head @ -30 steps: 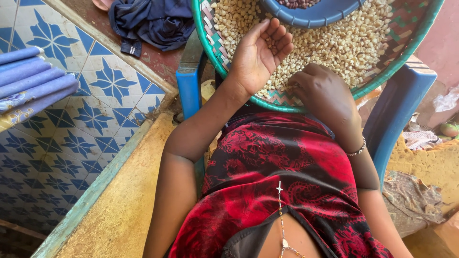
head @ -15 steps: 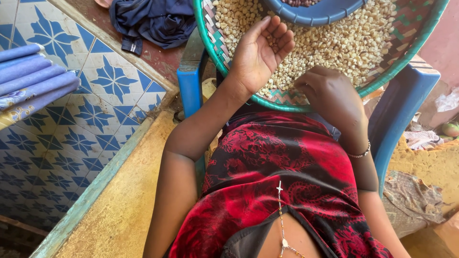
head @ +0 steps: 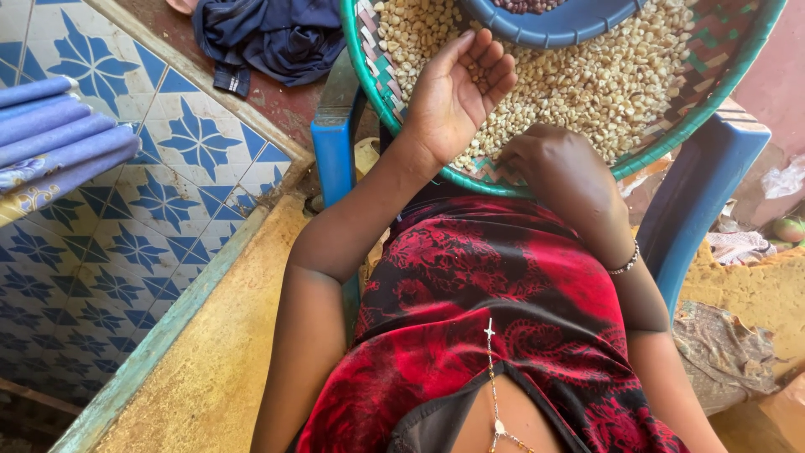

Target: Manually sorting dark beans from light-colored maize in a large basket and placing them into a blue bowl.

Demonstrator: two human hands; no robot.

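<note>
A round woven tray with a green rim (head: 671,126) rests on my lap and holds many pale corn kernels (head: 604,84). My left hand (head: 457,96) lies palm up at the tray's near left edge, fingers loosely curled, with a few kernels in the palm. My right hand (head: 562,172) rests knuckles up on the near rim, fingers bent down into the kernels; what the fingertips hold is hidden. A blue bowl (head: 553,21) with dark grains sits on the kernels at the far side.
A blue plastic chair (head: 700,193) stands under the tray. Blue-and-white patterned tiles (head: 126,210) cover the wall at left, with a yellow ledge (head: 226,335) below. Dark blue cloth (head: 268,33) lies on the floor at top left. Folded purple fabric (head: 59,138) shows at far left.
My left hand has curled its fingers slightly and stayed palm up. My right hand has shifted a little along the near rim.
</note>
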